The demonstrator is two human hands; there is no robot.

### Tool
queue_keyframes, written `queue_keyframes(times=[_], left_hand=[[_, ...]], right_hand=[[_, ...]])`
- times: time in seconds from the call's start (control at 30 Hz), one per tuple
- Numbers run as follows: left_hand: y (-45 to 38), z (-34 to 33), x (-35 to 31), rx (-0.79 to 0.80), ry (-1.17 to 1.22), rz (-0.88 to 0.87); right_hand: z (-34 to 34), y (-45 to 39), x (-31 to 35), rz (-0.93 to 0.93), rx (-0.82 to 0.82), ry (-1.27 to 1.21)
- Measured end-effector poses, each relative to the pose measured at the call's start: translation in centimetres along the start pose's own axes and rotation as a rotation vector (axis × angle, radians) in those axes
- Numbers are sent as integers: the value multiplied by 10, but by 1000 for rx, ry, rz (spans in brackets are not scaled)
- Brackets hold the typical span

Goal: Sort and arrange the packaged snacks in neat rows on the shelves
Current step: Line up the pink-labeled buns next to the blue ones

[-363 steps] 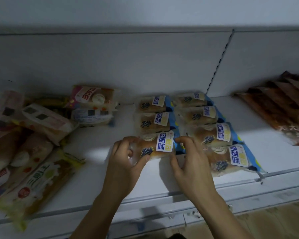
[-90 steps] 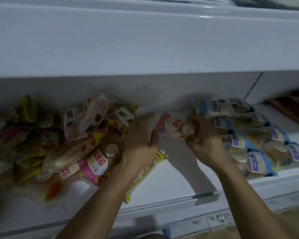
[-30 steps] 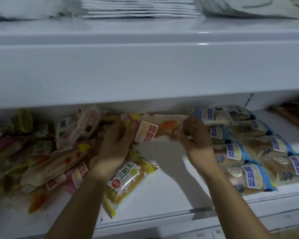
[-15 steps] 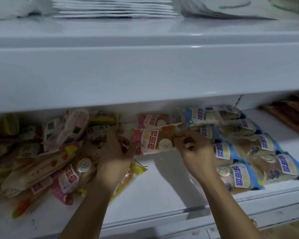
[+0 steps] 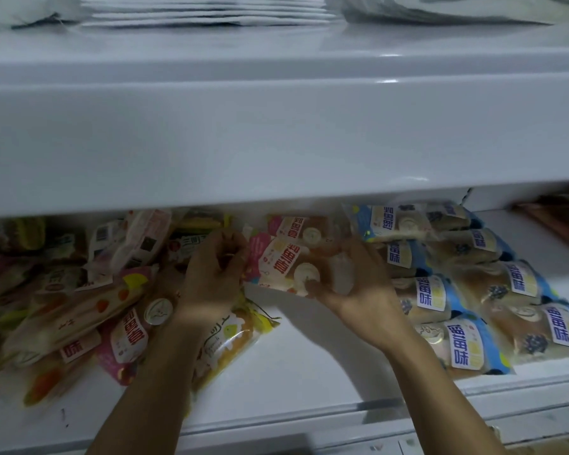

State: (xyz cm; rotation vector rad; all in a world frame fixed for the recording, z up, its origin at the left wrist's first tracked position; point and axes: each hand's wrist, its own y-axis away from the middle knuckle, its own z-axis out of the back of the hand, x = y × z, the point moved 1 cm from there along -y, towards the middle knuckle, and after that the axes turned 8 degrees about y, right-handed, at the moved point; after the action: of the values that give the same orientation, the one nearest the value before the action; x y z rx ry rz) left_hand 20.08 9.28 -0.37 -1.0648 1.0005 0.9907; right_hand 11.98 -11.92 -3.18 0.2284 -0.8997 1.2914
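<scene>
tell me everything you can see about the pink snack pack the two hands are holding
The pink snack pack is a glossy plastic wrapper, pink at its left end, with a white label bearing red characters and a round white sticker over a pale bun showing through. It lies roughly level, just in front of a matching pink pack at the back of the shelf, beside the blue packs. The left hand grips its left end; the right hand holds its right end, thumb by the sticker.
</scene>
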Motion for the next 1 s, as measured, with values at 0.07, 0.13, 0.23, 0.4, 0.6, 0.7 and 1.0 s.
queue_keyframes(times=[0.07, 0.13, 0.23, 0.4, 0.6, 0.7, 1.0], left_hand=[[-4, 0, 1, 79, 18, -2], [-6, 0, 2, 138, 32, 5], [-7, 0, 5, 117, 29, 0], [-16, 5, 17, 34, -64, 34], [-19, 1, 40, 30, -412, -3], [-23, -1, 47, 85, -460, 16], [-35, -24, 27, 104, -73, -119]], right_hand=[[5, 0, 9, 29, 92, -43], [5, -3, 18, -29, 283, -221], [3, -8, 21, -53, 216, -235], [-15, -78, 24, -33, 201, 263], [-64, -134, 12, 69, 472, 867], [-69, -137, 11, 8, 381, 825], [-54, -91, 44, -329, -181, -488]])
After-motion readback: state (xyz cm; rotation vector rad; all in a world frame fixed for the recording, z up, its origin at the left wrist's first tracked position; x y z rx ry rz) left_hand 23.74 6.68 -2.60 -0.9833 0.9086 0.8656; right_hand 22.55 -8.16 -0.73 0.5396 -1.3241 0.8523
